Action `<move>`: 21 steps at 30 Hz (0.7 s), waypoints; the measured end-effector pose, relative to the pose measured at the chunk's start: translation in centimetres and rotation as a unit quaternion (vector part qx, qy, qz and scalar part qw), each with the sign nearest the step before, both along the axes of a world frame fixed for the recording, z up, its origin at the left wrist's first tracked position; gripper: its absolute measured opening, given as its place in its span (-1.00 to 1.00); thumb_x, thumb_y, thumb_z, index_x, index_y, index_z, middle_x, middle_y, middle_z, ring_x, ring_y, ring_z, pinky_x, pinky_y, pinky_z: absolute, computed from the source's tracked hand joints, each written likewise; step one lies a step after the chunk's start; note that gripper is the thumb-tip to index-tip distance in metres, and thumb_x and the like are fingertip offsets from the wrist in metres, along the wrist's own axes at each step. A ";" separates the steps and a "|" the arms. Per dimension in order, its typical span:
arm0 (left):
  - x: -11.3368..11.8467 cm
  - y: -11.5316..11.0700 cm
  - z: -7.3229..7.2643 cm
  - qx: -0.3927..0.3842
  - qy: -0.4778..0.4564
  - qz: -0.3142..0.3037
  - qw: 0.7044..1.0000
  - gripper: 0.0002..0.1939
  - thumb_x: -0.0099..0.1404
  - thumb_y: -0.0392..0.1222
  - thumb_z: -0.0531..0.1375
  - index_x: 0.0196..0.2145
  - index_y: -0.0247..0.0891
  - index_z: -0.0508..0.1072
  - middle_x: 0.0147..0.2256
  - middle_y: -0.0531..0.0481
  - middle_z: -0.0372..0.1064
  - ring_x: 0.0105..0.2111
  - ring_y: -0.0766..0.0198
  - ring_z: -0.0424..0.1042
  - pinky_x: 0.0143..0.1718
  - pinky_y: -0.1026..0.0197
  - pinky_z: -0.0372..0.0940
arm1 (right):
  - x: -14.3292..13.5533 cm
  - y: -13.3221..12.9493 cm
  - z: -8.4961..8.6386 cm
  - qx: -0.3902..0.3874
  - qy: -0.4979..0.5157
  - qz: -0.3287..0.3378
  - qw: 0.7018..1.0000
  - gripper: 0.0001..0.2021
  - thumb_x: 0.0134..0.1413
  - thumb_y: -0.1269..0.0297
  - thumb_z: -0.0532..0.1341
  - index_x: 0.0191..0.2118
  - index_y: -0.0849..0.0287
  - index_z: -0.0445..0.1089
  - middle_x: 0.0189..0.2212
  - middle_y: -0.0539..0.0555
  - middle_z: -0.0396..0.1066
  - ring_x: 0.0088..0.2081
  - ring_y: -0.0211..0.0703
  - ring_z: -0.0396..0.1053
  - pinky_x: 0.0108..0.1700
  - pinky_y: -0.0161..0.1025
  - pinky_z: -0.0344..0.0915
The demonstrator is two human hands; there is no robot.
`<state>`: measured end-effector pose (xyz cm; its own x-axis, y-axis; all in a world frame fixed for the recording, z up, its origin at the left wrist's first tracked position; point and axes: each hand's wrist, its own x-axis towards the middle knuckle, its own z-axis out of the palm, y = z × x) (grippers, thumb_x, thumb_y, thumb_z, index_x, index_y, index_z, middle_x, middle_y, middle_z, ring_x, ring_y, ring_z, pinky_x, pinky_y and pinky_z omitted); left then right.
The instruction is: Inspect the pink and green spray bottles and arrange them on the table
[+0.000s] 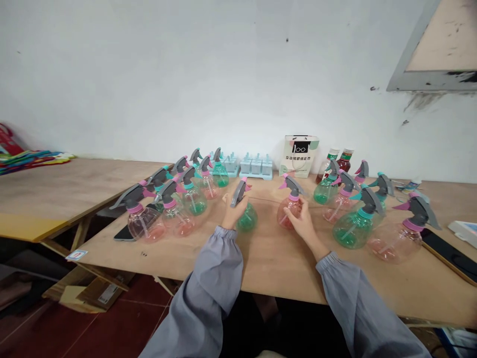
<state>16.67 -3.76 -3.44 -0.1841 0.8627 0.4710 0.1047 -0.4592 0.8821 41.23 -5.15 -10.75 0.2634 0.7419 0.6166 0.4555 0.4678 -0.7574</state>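
My left hand (234, 210) is closed around the neck of a spray bottle with a clear green body (247, 219) and a grey trigger head (240, 191) with a pink tip. Some of its fingers are hidden behind the bottle. To the right, my right hand (301, 219) grips a clear pink spray bottle (285, 213) by its side, thumb in front. Its grey head (292, 186) has a pink trigger and collar. Both bottles appear upright at the table. Pink and green spray bottles stand in groups to the left (179, 221) and right (350, 231).
Pale blue ice-pop moulds (256, 166), a paper bag (301, 156) and two sauce bottles (345, 161) line the wall. A dark phone (124, 234) lies at the left, another phone (447, 253) at the right. A second table (74, 186) holds colourful cloths (33, 160).
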 end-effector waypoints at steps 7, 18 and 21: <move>0.7 0.4 -0.7 -0.017 0.133 0.104 0.986 -0.62 0.09 -0.25 0.31 -0.09 -0.14 0.49 -0.25 0.00 0.52 -0.10 0.06 0.50 0.19 -0.14 0.15 | 0.0 0.0 0.0 -0.004 0.004 0.000 1.000 -0.24 -0.03 -0.22 0.30 0.16 0.16 0.16 0.15 0.36 0.34 0.18 0.21 0.35 0.26 0.24 0.21; -2.7 0.1 -5.6 -0.103 0.197 0.086 0.971 -0.35 -0.03 0.02 0.45 -0.01 -0.09 0.32 0.03 -0.20 0.45 0.15 -0.27 0.35 0.20 -0.37 0.06 | -0.2 0.1 -0.1 0.007 0.004 0.006 1.000 -0.26 -0.03 -0.24 0.30 0.14 0.14 0.18 0.13 0.32 0.36 0.16 0.17 0.36 0.23 0.21 0.24; -3.3 4.2 -4.3 -0.106 0.174 0.108 0.973 -0.32 0.02 -0.04 0.43 0.05 -0.17 0.29 0.13 -0.28 0.33 0.24 -0.27 0.24 0.26 -0.32 0.00 | -0.2 0.1 0.1 0.005 0.002 0.009 1.000 -0.25 -0.03 -0.26 0.29 0.14 0.16 0.17 0.12 0.34 0.35 0.16 0.19 0.35 0.23 0.22 0.24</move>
<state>13.39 0.42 -7.71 -0.2333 0.9064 0.3522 0.4884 -0.2040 0.8484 41.02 -5.05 -10.70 0.2517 0.7400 0.6237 0.4439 0.4843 -0.7539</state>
